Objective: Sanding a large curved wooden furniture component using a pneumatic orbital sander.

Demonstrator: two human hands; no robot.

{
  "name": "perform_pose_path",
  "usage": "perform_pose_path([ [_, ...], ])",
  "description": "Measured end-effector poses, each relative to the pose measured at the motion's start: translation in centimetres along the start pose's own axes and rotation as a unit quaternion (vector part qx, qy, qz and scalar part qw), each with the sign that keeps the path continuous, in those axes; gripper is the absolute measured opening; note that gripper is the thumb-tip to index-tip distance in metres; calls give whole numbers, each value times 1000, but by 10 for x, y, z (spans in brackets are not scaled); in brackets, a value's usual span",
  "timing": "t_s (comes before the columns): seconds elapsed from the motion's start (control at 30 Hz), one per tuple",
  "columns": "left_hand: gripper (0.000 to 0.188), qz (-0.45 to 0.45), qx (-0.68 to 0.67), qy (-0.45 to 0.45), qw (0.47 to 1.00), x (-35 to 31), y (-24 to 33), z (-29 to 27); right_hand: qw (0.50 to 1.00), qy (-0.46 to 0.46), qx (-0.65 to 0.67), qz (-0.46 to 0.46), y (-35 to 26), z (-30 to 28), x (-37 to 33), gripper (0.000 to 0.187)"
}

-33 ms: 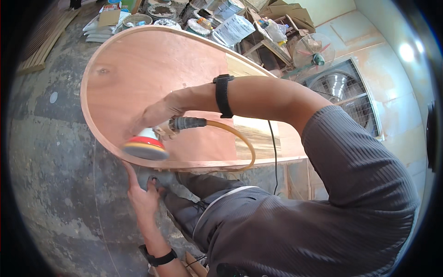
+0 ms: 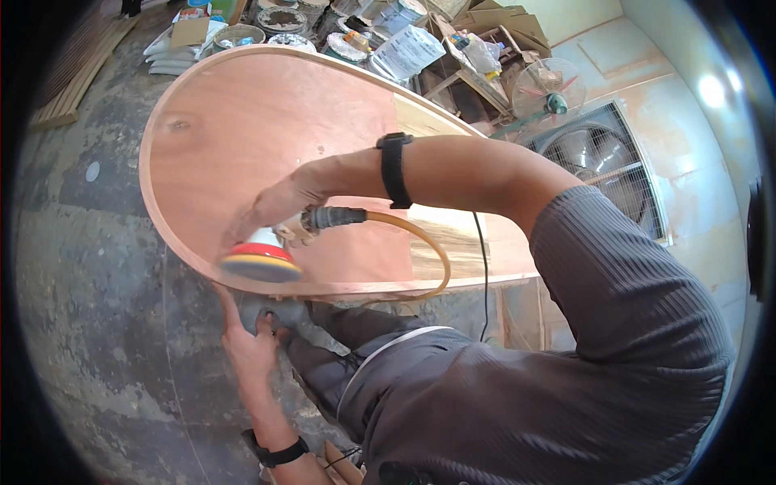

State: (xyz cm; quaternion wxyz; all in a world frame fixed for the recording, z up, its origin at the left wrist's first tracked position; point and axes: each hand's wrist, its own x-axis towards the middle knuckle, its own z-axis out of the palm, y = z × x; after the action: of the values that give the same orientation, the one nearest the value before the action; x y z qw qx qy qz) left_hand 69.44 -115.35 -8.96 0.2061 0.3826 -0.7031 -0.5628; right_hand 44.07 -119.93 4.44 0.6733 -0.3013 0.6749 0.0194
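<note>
Sander (image 2: 260, 260): we find it at the near-left edge of the rimmed wooden panel (image 2: 234, 121), grasped by the right hand (image 2: 283, 200). The left hand (image 2: 252, 352), fingers spread, has its index at the rim. Beyond, we note an open pail (image 2: 305, 23) containing brownish-grey residue (image 2: 282, 18).

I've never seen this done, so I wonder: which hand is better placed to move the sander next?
Probably the right hand: it grips the sander, while the left hand holds no tool, its index finger at the wooden rim.
</note>
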Motion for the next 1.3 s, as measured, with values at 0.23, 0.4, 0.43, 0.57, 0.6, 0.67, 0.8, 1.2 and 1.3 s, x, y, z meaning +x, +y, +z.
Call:
perform_pose_path([
  [0.23,102,-4,41,-13,999,2,-6,-4,996,-7,-69,-51,24,2,-18,61],
  [0.4,100,-19,22,-34,999,2,5,-9,988,-10,-150,36,54,-4,-21,66],
  [0.43,99,-39,19,-46,998,1,8,-9,990,3,-127,55,50,1,-37,63],
  [0.57,95,-17,17,-38,999,3,0,-10,989,-6,-64,-133,58,-5,-1,60],
  [0.6,92,-19,33,-40,998,5,-6,-11,993,-16,-46,-110,47,-6,5,58],
  [0.67,89,-23,52,-47,997,5,-18,-14,996,-27,-21,-88,37,-4,4,56],
  [0.8,83,-9,26,-33,999,7,-18,-18,997,-25,-52,-44,51,1,-22,51],
  [1.2,27,60,173,184,966,39,39,-1,999,0,-45,20,179,-1,-79,39],
  [1.3,24,206,268,78,938,54,76,17,998,1,-55,23,207,-11,-103,40],
])
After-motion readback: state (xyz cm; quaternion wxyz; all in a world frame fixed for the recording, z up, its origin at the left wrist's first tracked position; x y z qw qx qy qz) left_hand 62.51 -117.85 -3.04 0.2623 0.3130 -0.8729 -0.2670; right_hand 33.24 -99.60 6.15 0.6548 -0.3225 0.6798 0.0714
